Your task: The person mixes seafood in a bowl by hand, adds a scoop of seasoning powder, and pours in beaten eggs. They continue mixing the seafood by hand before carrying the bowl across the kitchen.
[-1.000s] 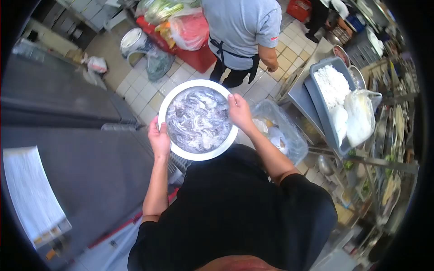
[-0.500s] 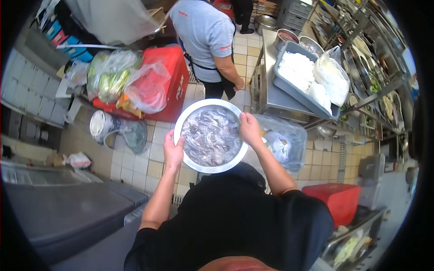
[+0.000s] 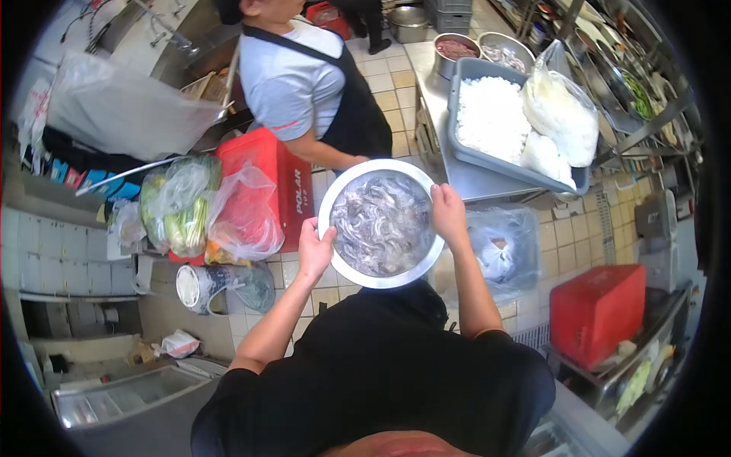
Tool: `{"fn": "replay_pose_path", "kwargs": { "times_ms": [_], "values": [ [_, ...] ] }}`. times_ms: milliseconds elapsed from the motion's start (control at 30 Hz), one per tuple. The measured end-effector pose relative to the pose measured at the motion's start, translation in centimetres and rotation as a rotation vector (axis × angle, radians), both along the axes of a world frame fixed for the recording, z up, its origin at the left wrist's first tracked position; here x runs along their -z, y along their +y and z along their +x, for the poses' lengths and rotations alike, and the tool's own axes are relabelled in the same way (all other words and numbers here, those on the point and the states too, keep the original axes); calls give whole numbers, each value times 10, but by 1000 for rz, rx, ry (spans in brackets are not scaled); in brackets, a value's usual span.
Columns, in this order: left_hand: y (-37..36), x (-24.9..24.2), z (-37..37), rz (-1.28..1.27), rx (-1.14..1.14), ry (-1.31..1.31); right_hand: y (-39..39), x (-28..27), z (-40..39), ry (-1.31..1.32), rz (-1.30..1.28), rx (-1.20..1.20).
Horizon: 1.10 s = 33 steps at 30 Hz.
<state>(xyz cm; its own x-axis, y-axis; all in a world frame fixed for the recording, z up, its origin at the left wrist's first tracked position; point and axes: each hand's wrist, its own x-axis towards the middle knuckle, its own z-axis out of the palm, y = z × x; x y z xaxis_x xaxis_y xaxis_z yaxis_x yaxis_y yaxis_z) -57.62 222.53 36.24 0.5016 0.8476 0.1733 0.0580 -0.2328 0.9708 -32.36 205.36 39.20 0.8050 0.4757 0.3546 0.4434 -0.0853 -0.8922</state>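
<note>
A round metal basin [image 3: 333, 263] is held out in front of my body, its rim gripped on both sides. Inside lie many grey, glossy pieces that look like raw shrimp [image 3: 382, 221]. My left hand [image 3: 314, 247] is closed on the left rim with the thumb over the edge. On the right rim, my right hand [image 3: 448, 211] is closed too, its fingers partly hidden under the basin. Just beyond the basin stands a co-worker [image 3: 293, 87] in a grey shirt and black apron, one forearm close to the far rim.
A red cooler [image 3: 295, 183] with bagged vegetables [image 3: 183, 221] stands at left, a white bucket [image 3: 196, 288] below it. To the right, a steel table [image 3: 426, 65] bears a grey tub [image 3: 457, 126] of white food. A plastic-lined container [image 3: 525, 247] and a red box [image 3: 598, 312] are nearer.
My view has shifted forward and turned. The basin stays in both hands and sits slightly right in view. The co-worker has turned and appears further left, the forearm now near the basin.
</note>
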Motion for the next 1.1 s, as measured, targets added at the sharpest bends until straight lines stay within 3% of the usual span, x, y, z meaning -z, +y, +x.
{"fn": "replay_pose_path", "kwargs": {
  "times_ms": [300,433,733,900,1100],
  "values": [
    [35,-14,27,130,228,-89,-18,26,-21,108,230,161],
    [26,-34,39,55,320,-150,-34,25,-30,219,236,221],
    [29,-43,69,175,481,-64,-68,12,-86,212,230,489],
    [28,-71,97,266,597,26,-89,39,-109,380,357,461],
    [13,-117,148,284,910,26,-119,37,-129,556,614,310]
  ]
}}
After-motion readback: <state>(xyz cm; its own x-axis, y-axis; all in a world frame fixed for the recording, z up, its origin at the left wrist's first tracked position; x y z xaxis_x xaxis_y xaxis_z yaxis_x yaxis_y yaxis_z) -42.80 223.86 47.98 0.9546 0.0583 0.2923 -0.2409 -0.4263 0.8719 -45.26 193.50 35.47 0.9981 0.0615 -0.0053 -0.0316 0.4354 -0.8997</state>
